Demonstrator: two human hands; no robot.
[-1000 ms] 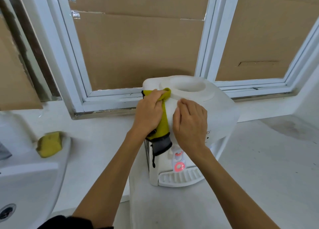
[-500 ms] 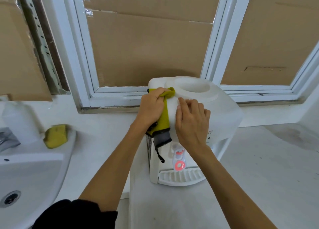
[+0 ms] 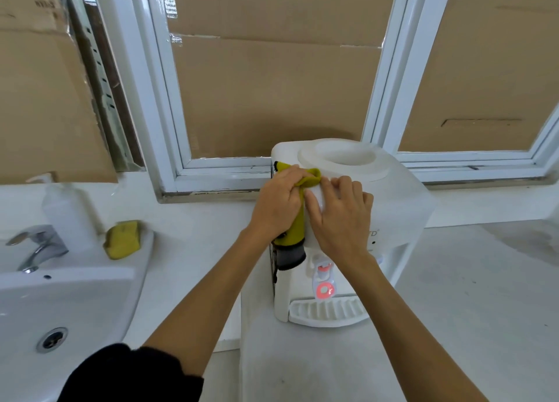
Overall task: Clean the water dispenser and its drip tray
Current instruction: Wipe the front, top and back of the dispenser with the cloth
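A white tabletop water dispenser (image 3: 390, 195) stands on the counter under the window, its top opening empty. Its ribbed white drip tray (image 3: 326, 311) sits at the base below a red-lit tap. My left hand (image 3: 276, 205) grips a yellow-green cloth with a grey end (image 3: 298, 229) against the dispenser's upper left front edge. My right hand (image 3: 341, 217) lies on the dispenser's front beside the cloth, its fingertips pinching the cloth's top fold.
A white sink (image 3: 60, 304) with a chrome tap (image 3: 39, 247) is at the left. A yellow sponge (image 3: 122, 239) and a white pump bottle (image 3: 65, 211) stand on its rim. Cardboard covers the white-framed windows (image 3: 272, 99) behind.
The view has tilted up and right, showing more of the sink. Both hands stay on the dispenser; my right fingertips have moved up to the cloth's top fold.
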